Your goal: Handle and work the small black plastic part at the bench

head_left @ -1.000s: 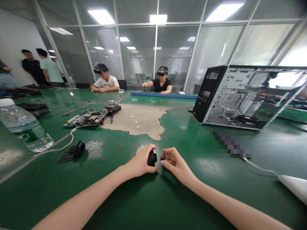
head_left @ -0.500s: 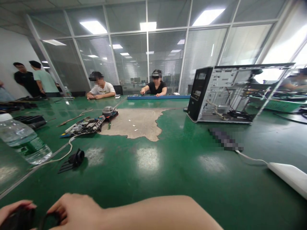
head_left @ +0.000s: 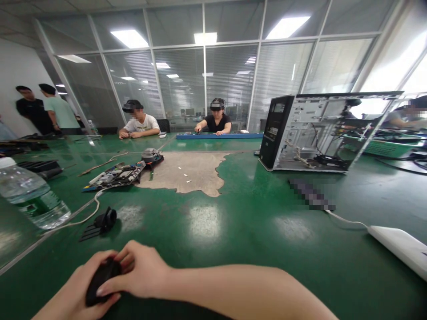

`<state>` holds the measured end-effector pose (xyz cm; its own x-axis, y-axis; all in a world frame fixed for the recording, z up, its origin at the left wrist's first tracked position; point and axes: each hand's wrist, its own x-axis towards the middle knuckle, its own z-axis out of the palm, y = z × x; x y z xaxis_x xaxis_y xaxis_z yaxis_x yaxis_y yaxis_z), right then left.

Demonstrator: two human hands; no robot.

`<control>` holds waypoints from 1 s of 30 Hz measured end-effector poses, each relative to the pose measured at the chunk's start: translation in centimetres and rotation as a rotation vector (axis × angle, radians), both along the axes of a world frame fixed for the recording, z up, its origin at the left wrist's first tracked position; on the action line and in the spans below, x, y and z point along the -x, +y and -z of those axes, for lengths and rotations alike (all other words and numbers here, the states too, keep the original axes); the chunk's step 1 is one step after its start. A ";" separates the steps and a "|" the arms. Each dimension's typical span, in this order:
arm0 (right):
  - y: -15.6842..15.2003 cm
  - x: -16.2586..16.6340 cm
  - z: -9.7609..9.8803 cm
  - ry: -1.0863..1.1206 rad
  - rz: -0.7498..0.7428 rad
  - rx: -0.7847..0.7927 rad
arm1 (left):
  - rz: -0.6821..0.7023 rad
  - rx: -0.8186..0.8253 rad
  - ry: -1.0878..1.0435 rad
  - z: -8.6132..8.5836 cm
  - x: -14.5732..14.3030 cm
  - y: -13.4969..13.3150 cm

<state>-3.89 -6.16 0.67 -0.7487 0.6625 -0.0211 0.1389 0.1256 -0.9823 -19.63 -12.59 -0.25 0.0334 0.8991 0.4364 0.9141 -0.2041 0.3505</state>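
Observation:
At the lower left, my left hand (head_left: 75,284) is closed around a black mouse-shaped object (head_left: 102,280), holding it just above the table. My right hand (head_left: 140,269) reaches in from the right and grips the same object, its thumb across the near side and its fingers at the top end. Part of the object is hidden by my fingers, so its exact kind is unclear. Beyond my hands, a black slotted plastic part (head_left: 102,224) lies on the green table (head_left: 227,240).
A water bottle (head_left: 33,195) stands at the left. Behind the plastic part are a circuit board (head_left: 115,178) and a white cable (head_left: 96,206). An open computer case (head_left: 282,133) stands at the right, near a white power bank-like block (head_left: 398,246). Two people sit across the table.
Both my hands have moved up and to the right, further into view. They have come together on the black object. A dark loop near my right hand no longer shows.

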 end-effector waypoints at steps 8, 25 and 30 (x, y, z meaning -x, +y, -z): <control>7.1 -15.8 -2.2 0.237 0.456 0.090 | 0.497 0.055 -0.031 -2.9 -15.8 13.4; 7.7 -21.9 -0.2 0.242 0.502 -0.160 | 0.701 -0.018 -0.050 -0.9 -21.3 16.7; 7.6 -21.9 0.1 0.241 0.477 -0.166 | 0.677 -0.026 -0.032 -0.9 -21.3 16.6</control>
<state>17.99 1.43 0.55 -0.3356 0.9090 0.2471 -0.0075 0.2598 -0.9656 1.63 4.03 0.61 0.5727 0.6735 0.4674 0.5708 -0.7368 0.3623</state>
